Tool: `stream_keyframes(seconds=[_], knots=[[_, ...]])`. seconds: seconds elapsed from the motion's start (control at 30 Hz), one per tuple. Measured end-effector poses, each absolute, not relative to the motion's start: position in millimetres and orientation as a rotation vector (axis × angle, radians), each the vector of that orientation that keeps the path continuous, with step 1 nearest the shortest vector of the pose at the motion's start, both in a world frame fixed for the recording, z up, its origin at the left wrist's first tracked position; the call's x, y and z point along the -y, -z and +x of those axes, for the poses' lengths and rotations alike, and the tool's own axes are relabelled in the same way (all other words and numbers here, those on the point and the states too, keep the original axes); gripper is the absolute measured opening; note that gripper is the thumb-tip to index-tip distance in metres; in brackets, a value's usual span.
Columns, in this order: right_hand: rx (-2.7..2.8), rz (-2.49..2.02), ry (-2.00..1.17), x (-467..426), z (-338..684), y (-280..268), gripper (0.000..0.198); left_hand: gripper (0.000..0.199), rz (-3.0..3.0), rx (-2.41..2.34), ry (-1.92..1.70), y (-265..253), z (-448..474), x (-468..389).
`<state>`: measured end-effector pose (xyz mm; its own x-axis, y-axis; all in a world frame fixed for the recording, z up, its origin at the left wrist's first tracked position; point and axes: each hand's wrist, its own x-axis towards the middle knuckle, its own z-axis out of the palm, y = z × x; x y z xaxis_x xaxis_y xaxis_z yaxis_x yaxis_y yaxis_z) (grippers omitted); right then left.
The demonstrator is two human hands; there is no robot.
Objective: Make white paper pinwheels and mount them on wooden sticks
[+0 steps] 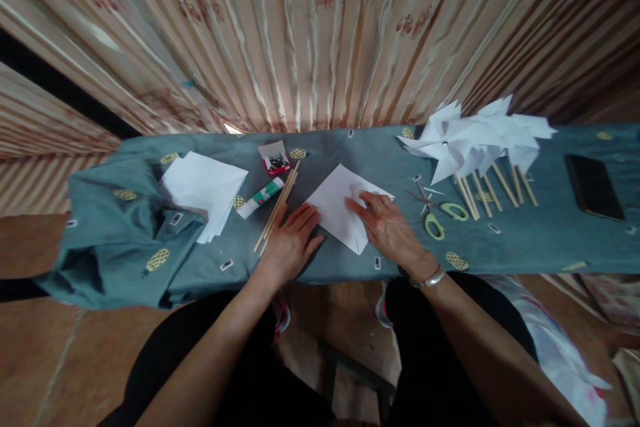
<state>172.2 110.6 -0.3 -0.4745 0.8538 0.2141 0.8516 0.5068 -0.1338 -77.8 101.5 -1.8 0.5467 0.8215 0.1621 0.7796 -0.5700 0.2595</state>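
Observation:
A creased square of white paper (341, 203) lies turned cornerwise on the cloth in front of me. My left hand (290, 240) rests at its left corner, fingers stretched out flat and thumb apart. On the paper's right side lies my right hand (387, 223), its fingers apart and fingertips touching the sheet. Thin wooden sticks (279, 207) run beside and partly under my left hand. Near them are a glue stick (261, 197) and a small open box (275, 159) of dark little pieces. Green-handled scissors (440, 213) lie open to the right of my right hand.
A stack of white paper (203, 190) sits at the left on the bunched tablecloth (115, 233). Several white paper pinwheels (475, 140) on sticks overlap at the back right. A dark phone (594, 187) lies at the far right. A pleated curtain (320, 40) hangs behind the table.

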Motion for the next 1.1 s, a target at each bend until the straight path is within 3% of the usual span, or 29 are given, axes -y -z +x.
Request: stream_keyframes(seconds=[0.53,0.8,0.93,1.1], knots=[[2.495,-1.444,0.001,-110,172,2,0.048,0.035,2.657,-1.442,-0.442,-7,-89,-103],[2.505,-1.426,0.031,-111,172,2,0.047,0.033,2.497,-1.827,-0.740,-18,-136,-124],[2.496,-1.425,0.018,-111,173,1,0.047,0.048,2.327,-1.967,-0.572,-18,-156,-132],[2.448,-1.410,-0.044,-113,174,2,0.046,0.037,2.257,-2.024,-0.412,-14,-160,-137]])
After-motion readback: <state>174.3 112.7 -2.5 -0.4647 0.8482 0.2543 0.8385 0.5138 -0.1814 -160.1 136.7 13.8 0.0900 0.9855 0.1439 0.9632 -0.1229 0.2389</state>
